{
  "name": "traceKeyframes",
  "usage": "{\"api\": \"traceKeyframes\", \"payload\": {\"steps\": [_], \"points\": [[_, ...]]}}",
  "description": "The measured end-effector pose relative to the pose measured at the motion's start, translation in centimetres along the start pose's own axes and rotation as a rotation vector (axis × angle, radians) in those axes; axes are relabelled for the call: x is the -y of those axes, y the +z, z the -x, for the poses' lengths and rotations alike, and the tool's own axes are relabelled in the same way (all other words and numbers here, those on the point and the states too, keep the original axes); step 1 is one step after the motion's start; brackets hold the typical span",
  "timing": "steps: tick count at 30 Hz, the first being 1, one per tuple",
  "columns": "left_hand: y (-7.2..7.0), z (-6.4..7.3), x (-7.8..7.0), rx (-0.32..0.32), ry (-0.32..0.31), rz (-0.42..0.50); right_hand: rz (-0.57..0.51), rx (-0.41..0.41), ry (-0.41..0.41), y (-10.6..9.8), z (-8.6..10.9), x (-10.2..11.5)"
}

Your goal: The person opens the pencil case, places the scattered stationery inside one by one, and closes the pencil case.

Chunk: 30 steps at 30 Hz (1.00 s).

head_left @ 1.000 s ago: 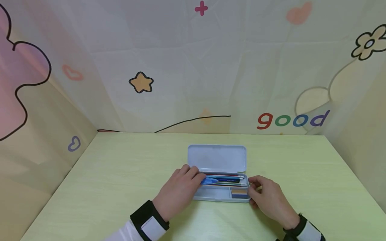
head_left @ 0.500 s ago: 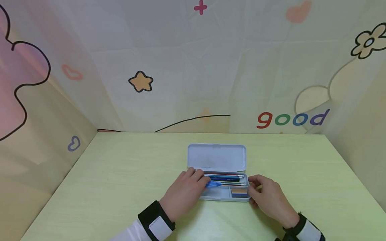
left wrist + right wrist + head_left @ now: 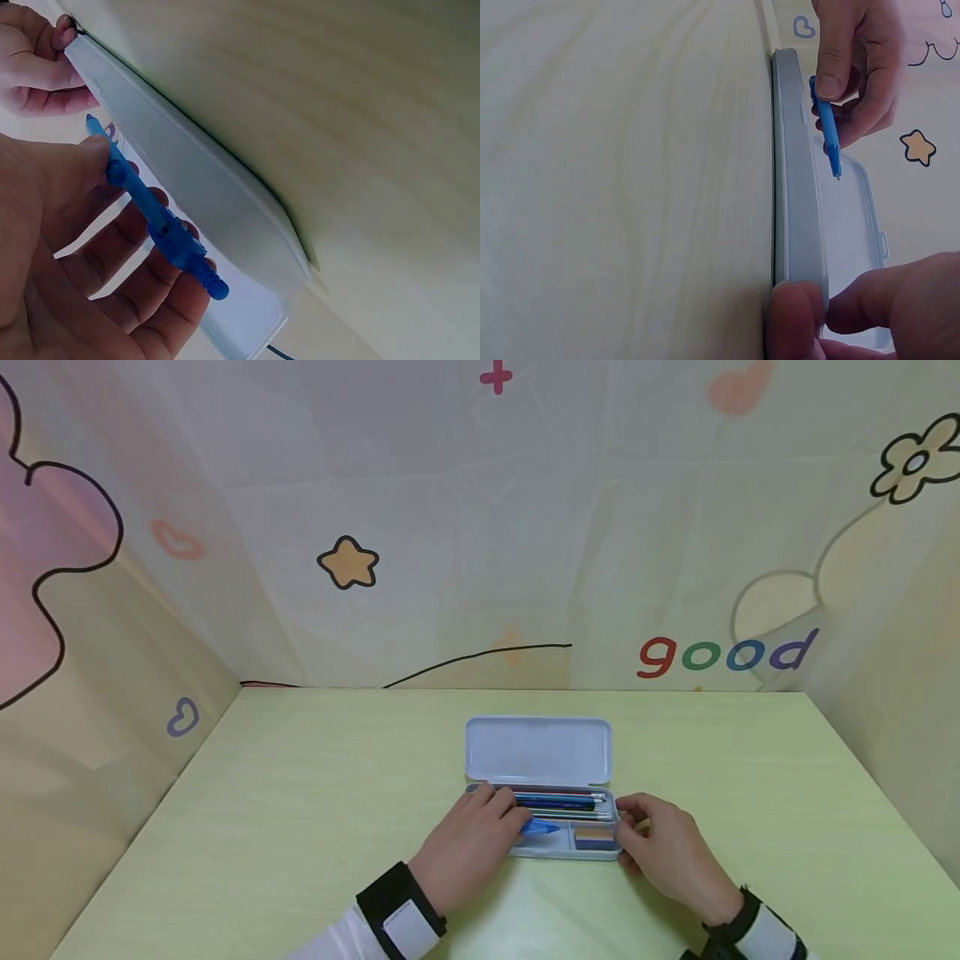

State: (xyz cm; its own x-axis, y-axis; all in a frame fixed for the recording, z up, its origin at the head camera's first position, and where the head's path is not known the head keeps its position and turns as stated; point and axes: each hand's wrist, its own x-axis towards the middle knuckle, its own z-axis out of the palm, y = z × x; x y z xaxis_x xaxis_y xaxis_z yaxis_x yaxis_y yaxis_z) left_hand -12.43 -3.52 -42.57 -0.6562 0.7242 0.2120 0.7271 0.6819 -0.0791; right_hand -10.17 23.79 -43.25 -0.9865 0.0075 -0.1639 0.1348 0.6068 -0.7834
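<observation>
A light-blue pencil case (image 3: pixel 557 843) lies on the table, its lid (image 3: pixel 538 750) folded back on the far side. My left hand (image 3: pixel 472 852) pinches a blue drawing compass (image 3: pixel 139 191) between thumb and fingers, just over the case's front compartment. In the right wrist view the compass tip points away from the left fingers. My right hand (image 3: pixel 671 852) grips the case's right end with thumb and fingertips. Several pencils (image 3: pixel 566 802) lie along the back compartment, partly hidden by the left hand. An eraser (image 3: pixel 595 839) sits in the small front right compartment.
The pale green-yellow table (image 3: pixel 315 777) reaches back to a printed cloth (image 3: pixel 450 527) behind it. More cloth hangs at the left and right sides of the table.
My left hand has moved to the right and toward me, carrying the compass from over the pencils to over the front compartment. The right hand stays on the case's end.
</observation>
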Motion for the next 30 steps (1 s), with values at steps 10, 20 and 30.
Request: {"api": "traceKeyframes", "payload": {"steps": [10,20,30], "points": [[-0.05,-0.21,-0.33,0.020,0.004,-0.020,0.007,0.003,0.018,-0.06,-0.01,0.12],[-0.18,-0.48,-0.85,0.046,0.003,-0.068,0.010,0.006,0.026,-0.03,-0.04,0.26],[-0.11,-0.70,-0.90,0.031,-0.017,-0.018,0.007,0.007,0.018,-0.06,0.00,0.27]]}}
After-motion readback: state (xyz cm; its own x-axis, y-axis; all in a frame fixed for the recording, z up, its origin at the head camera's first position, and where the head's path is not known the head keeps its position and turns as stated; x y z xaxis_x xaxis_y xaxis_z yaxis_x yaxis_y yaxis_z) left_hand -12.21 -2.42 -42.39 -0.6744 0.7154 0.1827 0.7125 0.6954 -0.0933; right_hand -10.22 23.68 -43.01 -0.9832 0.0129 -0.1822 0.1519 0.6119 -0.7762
